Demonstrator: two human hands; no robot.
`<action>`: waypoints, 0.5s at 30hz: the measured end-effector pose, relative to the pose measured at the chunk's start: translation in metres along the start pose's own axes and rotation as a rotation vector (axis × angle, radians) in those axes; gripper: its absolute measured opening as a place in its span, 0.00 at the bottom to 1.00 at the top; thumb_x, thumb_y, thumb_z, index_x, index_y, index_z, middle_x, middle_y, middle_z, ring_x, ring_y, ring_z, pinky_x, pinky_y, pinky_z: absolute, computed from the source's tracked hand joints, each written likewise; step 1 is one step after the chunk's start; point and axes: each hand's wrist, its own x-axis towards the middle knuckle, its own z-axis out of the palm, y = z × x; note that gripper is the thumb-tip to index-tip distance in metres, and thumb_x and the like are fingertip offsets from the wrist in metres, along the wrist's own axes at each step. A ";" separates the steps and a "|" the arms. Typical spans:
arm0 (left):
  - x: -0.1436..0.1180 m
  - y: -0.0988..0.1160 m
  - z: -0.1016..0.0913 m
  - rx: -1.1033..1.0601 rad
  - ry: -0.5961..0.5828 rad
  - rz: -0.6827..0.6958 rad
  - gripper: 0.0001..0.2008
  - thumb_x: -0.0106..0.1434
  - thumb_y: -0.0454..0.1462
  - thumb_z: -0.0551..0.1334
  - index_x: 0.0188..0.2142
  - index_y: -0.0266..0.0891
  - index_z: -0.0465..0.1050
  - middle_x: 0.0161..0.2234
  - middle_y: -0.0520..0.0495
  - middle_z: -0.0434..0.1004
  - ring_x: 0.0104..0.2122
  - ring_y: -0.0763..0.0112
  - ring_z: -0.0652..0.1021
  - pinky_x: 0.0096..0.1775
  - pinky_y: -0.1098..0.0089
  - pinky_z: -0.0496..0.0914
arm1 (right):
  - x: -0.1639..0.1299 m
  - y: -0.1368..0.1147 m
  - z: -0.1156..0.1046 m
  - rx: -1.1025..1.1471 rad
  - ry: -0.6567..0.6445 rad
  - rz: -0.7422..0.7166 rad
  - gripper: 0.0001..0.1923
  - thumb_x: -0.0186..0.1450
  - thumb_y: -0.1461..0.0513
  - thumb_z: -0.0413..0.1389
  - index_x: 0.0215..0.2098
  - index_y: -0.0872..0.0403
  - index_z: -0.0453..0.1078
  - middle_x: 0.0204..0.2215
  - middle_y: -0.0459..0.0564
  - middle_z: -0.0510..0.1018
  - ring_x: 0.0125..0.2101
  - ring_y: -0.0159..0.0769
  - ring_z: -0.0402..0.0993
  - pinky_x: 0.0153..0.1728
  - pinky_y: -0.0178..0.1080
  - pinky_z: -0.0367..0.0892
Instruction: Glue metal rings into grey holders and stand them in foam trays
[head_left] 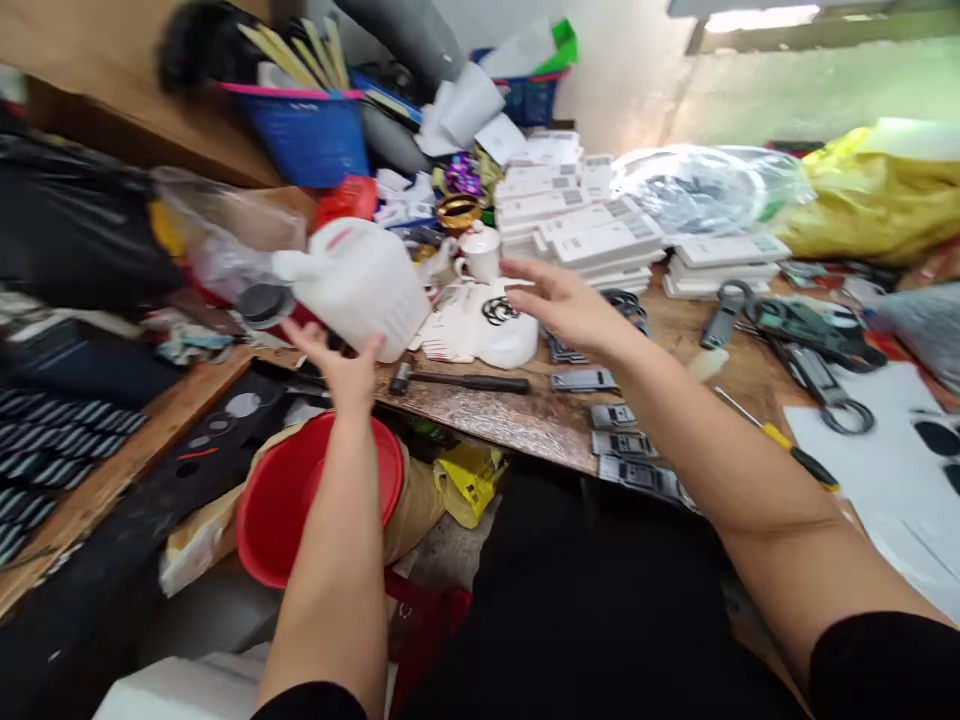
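A white plastic jug (375, 275) lies tilted at the left of the workbench, its dark cap (264, 303) pointing left. My left hand (345, 370) is at the jug's near side with fingers spread. Whether its fingertips touch the jug I cannot tell. My right hand (562, 305) hangs over the bench, fingers apart and holding nothing. Close to its fingertips stand a white lidded cup (480, 253) and a flat white item with a black print (510, 340). A hammer (469, 381) lies along the bench edge between my hands.
Below my left forearm is a red bucket (274, 500). Stacked white boxes (592, 225) stand behind my right hand. Grey metal parts (626, 443) line the front edge, with a screwdriver (780, 440) farther right. A blue basket (311, 135) is at the back left.
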 end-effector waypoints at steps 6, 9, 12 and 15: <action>-0.051 0.056 0.011 -0.040 0.127 0.147 0.42 0.57 0.48 0.70 0.66 0.81 0.56 0.74 0.74 0.58 0.75 0.53 0.61 0.69 0.45 0.65 | -0.208 -0.007 -0.108 -0.207 0.725 0.023 0.16 0.72 0.52 0.61 0.56 0.44 0.79 0.52 0.49 0.84 0.53 0.44 0.83 0.59 0.53 0.77; -0.111 0.098 0.049 -0.130 0.098 0.176 0.33 0.61 0.44 0.68 0.64 0.73 0.65 0.66 0.64 0.72 0.69 0.52 0.70 0.66 0.46 0.71 | -0.276 0.026 -0.130 -0.317 0.986 0.197 0.13 0.67 0.53 0.64 0.48 0.48 0.81 0.45 0.52 0.86 0.45 0.46 0.84 0.54 0.55 0.79; -0.171 0.141 0.101 -0.242 -0.187 0.206 0.23 0.62 0.44 0.71 0.57 0.56 0.76 0.57 0.51 0.79 0.57 0.52 0.80 0.61 0.49 0.76 | -0.301 0.051 -0.145 -0.423 0.887 0.363 0.13 0.65 0.56 0.63 0.45 0.51 0.81 0.44 0.54 0.87 0.42 0.46 0.84 0.50 0.53 0.80; -0.207 0.174 0.162 -0.175 -0.669 0.322 0.17 0.66 0.45 0.69 0.54 0.48 0.79 0.53 0.45 0.81 0.55 0.53 0.80 0.60 0.52 0.77 | -0.299 0.058 -0.158 -0.598 0.699 0.393 0.12 0.67 0.59 0.60 0.46 0.52 0.80 0.43 0.54 0.86 0.40 0.44 0.83 0.47 0.50 0.78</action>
